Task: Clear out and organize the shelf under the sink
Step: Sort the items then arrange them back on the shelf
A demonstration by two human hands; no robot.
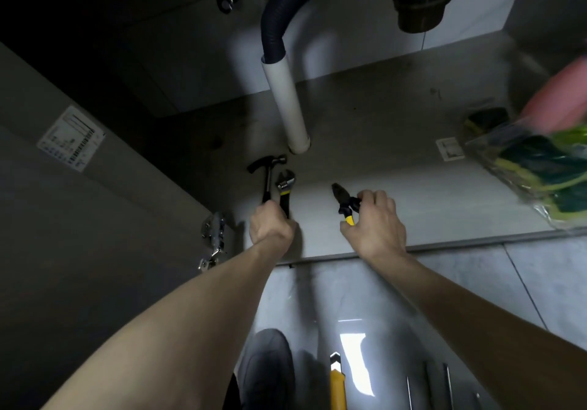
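On the grey shelf (pixel 413 193) under the sink, my left hand (pixel 271 227) grips the handles of a black hammer (pixel 268 171) and a black-and-yellow adjustable wrench (pixel 285 187) together, their heads pointing toward the back. To the right, my right hand (pixel 376 222) holds black pliers (pixel 344 201) with yellow-tipped handles, jaws pointing back and left. Both hands are near the shelf's front edge.
A white drain pipe (pixel 287 107) with a dark corrugated hose (pixel 273 25) stands just behind the tools. A clear bag of green and yellow sponges (pixel 536 174) lies at the right, something pink and blurred (pixel 559 101) above it. A yellow utility knife (pixel 337 384) lies on the tiled floor.
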